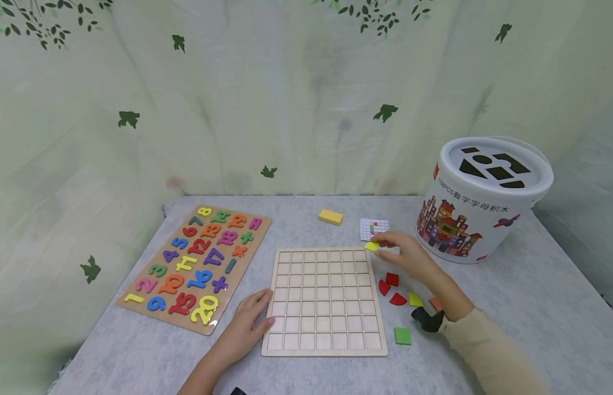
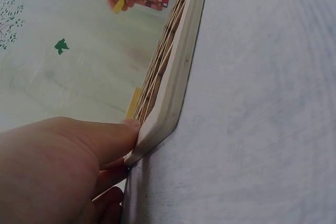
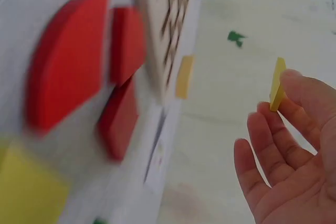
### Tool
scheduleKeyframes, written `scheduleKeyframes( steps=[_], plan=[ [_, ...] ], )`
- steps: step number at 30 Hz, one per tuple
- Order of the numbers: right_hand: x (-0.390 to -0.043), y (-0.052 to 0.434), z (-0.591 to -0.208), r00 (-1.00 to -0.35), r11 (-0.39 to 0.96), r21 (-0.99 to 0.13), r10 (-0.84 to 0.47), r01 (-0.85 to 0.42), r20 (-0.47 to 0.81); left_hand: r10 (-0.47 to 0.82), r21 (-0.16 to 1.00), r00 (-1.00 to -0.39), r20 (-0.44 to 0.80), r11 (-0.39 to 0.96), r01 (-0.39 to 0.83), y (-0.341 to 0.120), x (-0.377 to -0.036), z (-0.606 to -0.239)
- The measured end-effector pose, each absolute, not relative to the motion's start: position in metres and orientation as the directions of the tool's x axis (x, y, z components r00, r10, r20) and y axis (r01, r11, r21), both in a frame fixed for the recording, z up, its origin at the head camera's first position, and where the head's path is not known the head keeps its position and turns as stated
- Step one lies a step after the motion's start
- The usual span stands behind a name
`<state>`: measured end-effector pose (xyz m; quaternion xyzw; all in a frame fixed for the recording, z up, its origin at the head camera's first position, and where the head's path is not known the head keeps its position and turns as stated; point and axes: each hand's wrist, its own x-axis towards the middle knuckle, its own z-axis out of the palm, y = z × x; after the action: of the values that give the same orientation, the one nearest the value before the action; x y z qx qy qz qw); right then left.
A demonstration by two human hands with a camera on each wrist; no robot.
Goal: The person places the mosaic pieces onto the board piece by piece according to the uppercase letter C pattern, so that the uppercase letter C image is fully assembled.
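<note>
A wooden grid board [image 1: 324, 300] lies flat in the middle of the grey table. My left hand [image 1: 250, 322] rests against its left edge, thumb on the rim [image 2: 157, 124], fingers straight. My right hand [image 1: 402, 253] hovers over the board's far right corner and pinches a small yellow tile [image 1: 371, 246] between thumb and fingertips [image 3: 276, 84]. Right of the board lie loose pieces: red ones [image 1: 391, 288], a yellow one [image 1: 415, 299], a green one [image 1: 402, 336]. The red pieces [image 3: 79, 77] look large and blurred in the right wrist view.
A number puzzle board [image 1: 197, 264] with coloured digits lies at the left. A white bucket [image 1: 484, 200] with a shape-sorter lid stands at the back right. A pattern card [image 1: 374, 228] and a yellow block [image 1: 331, 216] lie behind the grid board. A leaf-print curtain backs the table.
</note>
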<state>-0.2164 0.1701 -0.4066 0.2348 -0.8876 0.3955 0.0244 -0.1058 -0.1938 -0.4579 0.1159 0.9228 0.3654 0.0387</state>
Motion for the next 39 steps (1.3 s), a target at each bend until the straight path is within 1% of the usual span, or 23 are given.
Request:
scheduleKeyframes(
  steps=[4, 12, 18, 22, 25, 31, 39],
  plan=[
    [-0.218, 0.147, -0.399, -0.853, 0.529, -0.688, -0.443, -0.497, 0.275, 0.246, 0.684, -0.969, 0.014, 0.705, 0.189, -0.194, -0.106, -0.458],
    [-0.222, 0.099, -0.399, -0.800, 0.411, -0.731, -0.516, -0.545, 0.307, 0.295, 0.673, -0.955, 0.031, 0.701, 0.238, -0.196, -0.108, -0.463],
    [-0.225, 0.074, -0.411, -0.795, 0.419, -0.740, -0.550, -0.527, 0.255, 0.339, 0.670, -0.940, 0.045, 0.688, 0.280, -0.197, -0.108, -0.463],
    [-0.228, 0.067, -0.424, -0.814, 0.435, -0.780, -0.558, -0.450, 0.159, 0.362, 0.667, -0.930, 0.056, 0.680, 0.305, -0.197, -0.107, -0.462],
    [-0.229, 0.066, -0.435, -0.821, 0.447, -0.795, -0.560, -0.409, 0.108, 0.366, 0.674, -0.930, 0.045, 0.675, 0.299, -0.197, -0.106, -0.461],
    [-0.231, 0.064, -0.450, -0.800, 0.462, -0.760, -0.587, -0.457, 0.125, 0.363, 0.688, -0.932, 0.004, 0.675, 0.266, -0.195, -0.105, -0.460],
    [-0.231, 0.063, -0.451, -0.778, 0.436, -0.771, -0.616, -0.464, 0.120, 0.358, 0.685, -0.934, -0.012, 0.683, 0.253, -0.193, -0.104, -0.458]
  ],
)
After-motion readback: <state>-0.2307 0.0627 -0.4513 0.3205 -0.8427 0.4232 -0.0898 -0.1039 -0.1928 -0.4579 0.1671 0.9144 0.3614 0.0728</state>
